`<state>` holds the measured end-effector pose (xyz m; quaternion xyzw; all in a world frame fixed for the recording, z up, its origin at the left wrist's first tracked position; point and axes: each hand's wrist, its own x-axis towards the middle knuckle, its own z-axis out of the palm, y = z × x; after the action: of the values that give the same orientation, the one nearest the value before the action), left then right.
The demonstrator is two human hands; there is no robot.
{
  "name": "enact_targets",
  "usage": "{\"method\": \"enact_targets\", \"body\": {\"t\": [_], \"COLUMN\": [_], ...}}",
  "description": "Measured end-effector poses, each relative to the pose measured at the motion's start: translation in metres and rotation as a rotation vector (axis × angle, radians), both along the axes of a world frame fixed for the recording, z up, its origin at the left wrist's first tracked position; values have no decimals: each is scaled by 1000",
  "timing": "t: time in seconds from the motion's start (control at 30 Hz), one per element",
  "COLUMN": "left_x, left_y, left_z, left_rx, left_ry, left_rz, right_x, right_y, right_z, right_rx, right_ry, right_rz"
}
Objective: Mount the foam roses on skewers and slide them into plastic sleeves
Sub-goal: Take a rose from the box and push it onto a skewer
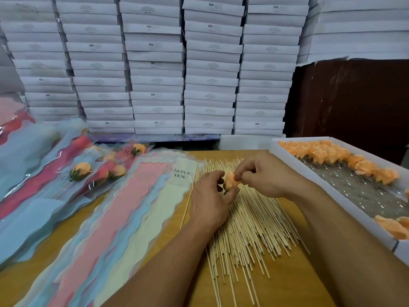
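Both hands' grips, left hand [210, 196] and right hand [265, 176], pinch one peach foam rose [231, 181] with green base.

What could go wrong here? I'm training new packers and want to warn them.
1. Both the left hand and right hand pinch the peach foam rose; squeezing may crush its petals.
2. The loose bamboo skewers lie fanned beneath the wrists; a sweep could scatter them.
3. The stacked plastic sleeves overlap and may slide off together.

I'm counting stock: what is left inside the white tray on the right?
The white tray holds peach foam roses along its far end and right side, over a shiny clear liner. Its near right corner lies out of view.
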<state>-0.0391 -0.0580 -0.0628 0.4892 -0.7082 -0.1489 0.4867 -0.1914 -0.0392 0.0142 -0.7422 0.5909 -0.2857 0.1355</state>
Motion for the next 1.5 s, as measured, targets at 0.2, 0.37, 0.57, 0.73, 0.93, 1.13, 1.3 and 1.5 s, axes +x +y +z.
{"method": "enact_targets", "body": {"t": [0.2, 0.37, 0.57, 0.73, 0.93, 1.13, 1.3, 1.5], "left_x": [0, 0, 1, 3, 3, 5, 4, 5], "left_y": [0, -1, -4, -4, -4, -4, -4, -4], "left_z": [-1, -1, -1, -1, 0, 2, 3, 3], "left_rx": [27, 25, 43, 51, 61, 73, 78, 80], "left_ry": [-41, -32, -26, 15, 54, 75, 76, 84], "left_rz": [-4, 37, 56, 82, 90, 106, 109, 116], "right_x": [-1, -5, -6, -4, 9, 21, 22, 21], "right_y": [0, -3, -10, -14, -15, -19, -22, -24], "right_z": [-7, -19, -37, -45, -47, -51, -54, -55], "right_rx": [12, 2, 28, 42, 66, 54, 44, 56], "right_ry": [-33, -148, -61, 3, 204, 297, 297, 289], "right_rz": [14, -52, -156, -228, -289, -339, -367, -381]}}
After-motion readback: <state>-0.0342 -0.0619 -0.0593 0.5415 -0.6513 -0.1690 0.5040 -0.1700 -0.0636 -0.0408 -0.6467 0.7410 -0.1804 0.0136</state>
